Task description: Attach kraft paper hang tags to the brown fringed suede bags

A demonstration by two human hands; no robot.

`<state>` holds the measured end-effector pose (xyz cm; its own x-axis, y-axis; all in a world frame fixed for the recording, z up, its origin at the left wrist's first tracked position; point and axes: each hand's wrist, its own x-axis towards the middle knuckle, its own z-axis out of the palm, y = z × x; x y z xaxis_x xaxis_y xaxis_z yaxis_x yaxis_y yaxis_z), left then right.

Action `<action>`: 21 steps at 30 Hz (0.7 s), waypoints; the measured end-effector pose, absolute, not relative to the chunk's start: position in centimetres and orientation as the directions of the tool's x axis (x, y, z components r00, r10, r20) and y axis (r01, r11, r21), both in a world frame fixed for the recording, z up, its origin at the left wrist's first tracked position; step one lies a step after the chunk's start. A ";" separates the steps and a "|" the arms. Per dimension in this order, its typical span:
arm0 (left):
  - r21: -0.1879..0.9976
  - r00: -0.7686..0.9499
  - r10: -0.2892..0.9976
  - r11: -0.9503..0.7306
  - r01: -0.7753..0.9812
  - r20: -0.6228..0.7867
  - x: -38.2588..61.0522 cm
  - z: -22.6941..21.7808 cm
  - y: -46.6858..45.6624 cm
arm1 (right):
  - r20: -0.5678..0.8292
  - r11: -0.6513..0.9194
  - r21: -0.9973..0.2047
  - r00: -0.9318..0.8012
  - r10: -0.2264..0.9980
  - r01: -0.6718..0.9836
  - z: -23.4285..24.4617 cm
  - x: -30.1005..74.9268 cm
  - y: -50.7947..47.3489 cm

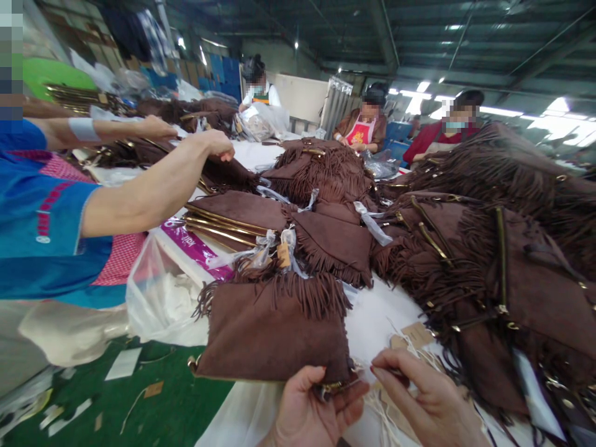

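A brown suede-look bag with fringe along its far side lies at the front edge of the white table. My left hand grips its near right corner by the zip end, thumb on top and fingers underneath. Just to the right, my right hand is closed in a pinch beside that corner. A thin, pale, see-through bit shows at its fingertips, too small to name. Below and behind the right hand lie tan cardboard tags with white strings.
Brown fringed bags are heaped at the right, with more bags ahead. At the left, a co-worker's arm reaches over gold-edged bags. A clear plastic bag hangs at the table edge. Scraps litter the green floor.
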<state>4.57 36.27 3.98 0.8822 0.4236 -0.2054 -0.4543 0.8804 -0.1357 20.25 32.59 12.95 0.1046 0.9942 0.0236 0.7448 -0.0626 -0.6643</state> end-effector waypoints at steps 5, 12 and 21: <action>-0.141 0.872 0.419 0.876 -0.461 -0.253 4.7 3.7 36.3 | -0.059 -0.105 -0.667 0.088 0.994 0.738 13.4 20.3 32.9; -0.143 0.855 0.418 0.868 -0.476 -0.307 4.7 3.8 36.4 | -0.175 -0.103 -0.692 -0.027 0.984 0.715 13.5 20.4 32.8; -0.123 0.866 0.423 0.876 -0.466 -0.268 4.7 3.7 36.3 | -0.112 -0.016 -0.626 -0.071 0.991 0.780 12.8 20.0 32.5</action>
